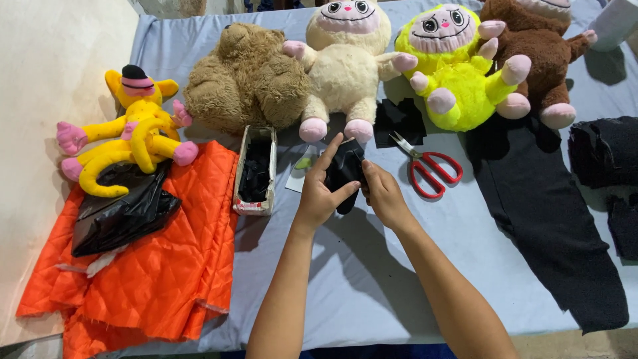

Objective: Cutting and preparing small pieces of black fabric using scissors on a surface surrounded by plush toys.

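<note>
My left hand [320,191] and my right hand [383,194] both hold a small black fabric piece [345,167] above the grey-blue table cover [359,279]. The left fingers curl over its left and top edge, and the right thumb presses its right side. Red-handled scissors [425,167] lie just right of my right hand. A small cardboard box [256,171] filled with black scraps sits left of my left hand. Another black scrap [399,119] lies behind the scissors.
A row of plush toys lines the far edge: tan bear [242,80], cream monster [345,66], yellow-green monster [455,73], brown monster [541,60]. A yellow plush [133,129], black plastic bag [123,209] and orange quilted cloth [159,266] lie left. Black fabric [551,226] lies right.
</note>
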